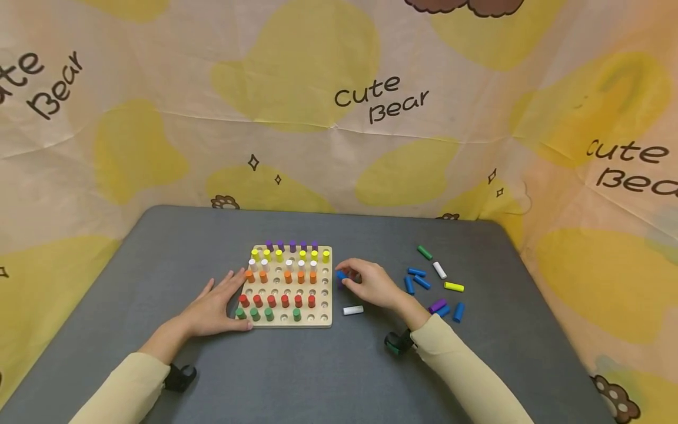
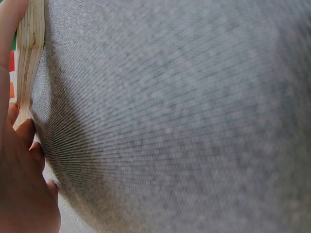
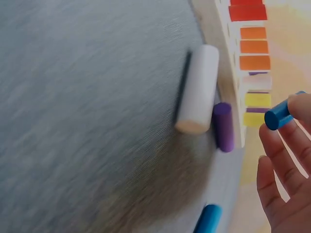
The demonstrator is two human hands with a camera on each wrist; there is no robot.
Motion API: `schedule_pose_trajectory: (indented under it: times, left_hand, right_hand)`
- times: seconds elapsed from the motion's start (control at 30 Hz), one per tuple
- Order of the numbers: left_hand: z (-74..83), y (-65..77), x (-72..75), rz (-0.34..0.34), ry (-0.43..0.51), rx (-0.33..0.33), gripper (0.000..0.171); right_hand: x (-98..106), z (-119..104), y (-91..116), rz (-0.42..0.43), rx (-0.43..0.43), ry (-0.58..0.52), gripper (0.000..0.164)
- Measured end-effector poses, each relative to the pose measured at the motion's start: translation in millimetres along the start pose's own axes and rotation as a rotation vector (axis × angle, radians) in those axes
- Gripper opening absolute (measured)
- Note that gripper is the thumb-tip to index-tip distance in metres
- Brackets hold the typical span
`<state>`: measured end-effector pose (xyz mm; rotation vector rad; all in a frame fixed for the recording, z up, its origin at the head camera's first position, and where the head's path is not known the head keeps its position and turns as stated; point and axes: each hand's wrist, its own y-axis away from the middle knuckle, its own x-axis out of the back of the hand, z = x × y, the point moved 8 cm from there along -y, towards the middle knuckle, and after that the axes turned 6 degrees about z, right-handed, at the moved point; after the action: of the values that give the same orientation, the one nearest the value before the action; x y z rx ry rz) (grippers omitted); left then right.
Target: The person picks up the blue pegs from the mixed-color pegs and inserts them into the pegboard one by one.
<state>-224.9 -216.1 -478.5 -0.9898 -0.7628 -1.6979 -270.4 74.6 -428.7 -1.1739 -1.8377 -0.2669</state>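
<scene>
Cream sleeves [image 1: 122, 388] lay nearest. The right hand [image 1: 372, 284] pinched a tilted blue peg [image 3: 278, 116] just beside the wooden pegboard [image 1: 329, 300], which lay between the hands; the outspread left hand [image 1: 210, 309] touched its edge.

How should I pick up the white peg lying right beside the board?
Probably pinch the white peg round its middle, coming from above with the right hand, once it's let go of the blue peg. It's a round stick on its side, long sides open, one end toward the board.
</scene>
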Motion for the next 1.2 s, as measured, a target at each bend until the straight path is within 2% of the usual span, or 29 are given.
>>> schedule_pose_trajectory:
  times: [0.2,0.47,0.87,1.2]
  left_hand:
    - [0.7,-0.3,0.9,-0.003,0.009,0.004,0.115]
    - [-3.7,-0.7,-0.7,-0.001,-0.001,0.014,0.117]
    - [-0.1,-1.8,-1.5,-0.001,0.015,0.001,0.115]
    - [-0.1,-0.6,0.0,0.009,0.01,0.002,0.115]
  right_hand:
    - [-1,-8,-14,0.035,-0.014,-0.061,0.028]
    - [-6,-25,-30,0.063,0.023,-0.129,0.026]
    - [-24,-50,-49,0.044,0.038,-0.201,0.022]
    - [-51,-74,-62,-0.016,0.041,-0.228,0.021]
